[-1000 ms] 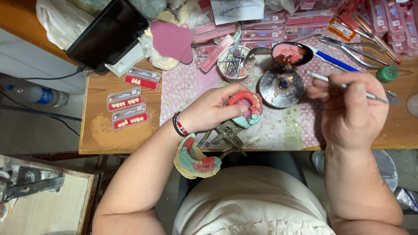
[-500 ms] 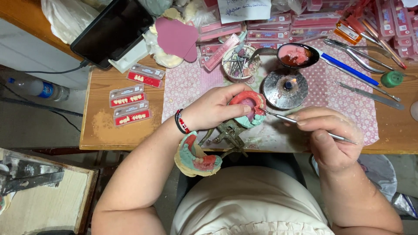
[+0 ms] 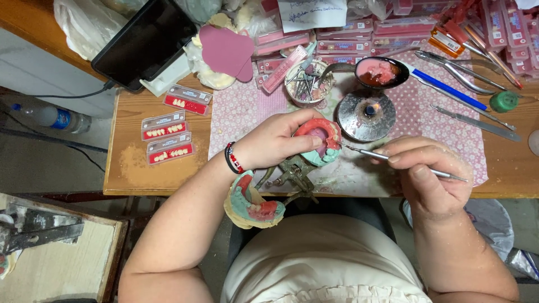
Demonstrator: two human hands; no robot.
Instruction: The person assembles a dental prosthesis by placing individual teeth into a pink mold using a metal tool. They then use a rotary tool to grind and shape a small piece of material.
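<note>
Head view, looking straight down at the table (image 3: 140, 168).

Left hand (image 3: 278, 140) is clenched around a dental cast (image 3: 320, 140), pink wax rim on a pale green base. The cast sits in the fingers just above the table's near edge, open face turned up and to the right. A metal hinged frame (image 3: 292, 174) hangs below it, touching the hand.

Right hand (image 3: 429, 177) grips a thin metal tool (image 3: 393, 160) pen-fashion, thumb and fingers pinched round the shaft. The tool's long axis runs nearly level, from lower right up to the left. Its tip lies at the cast's right edge; I cannot tell if it touches the wax or stops just short.

So the cast lies left of the right hand, along the line of the tool. The left hand is the nearer one, already on it.

Around them: a small burner on a round metal dish (image 3: 368, 115) just beyond the tool, a dark bowl of pink wax (image 3: 379, 72) behind it, a cup of burs (image 3: 306, 84), trays of tooth sets (image 3: 168, 132) to the left. A second cast (image 3: 252, 205) rests on my lap side, below the left wrist.
</note>
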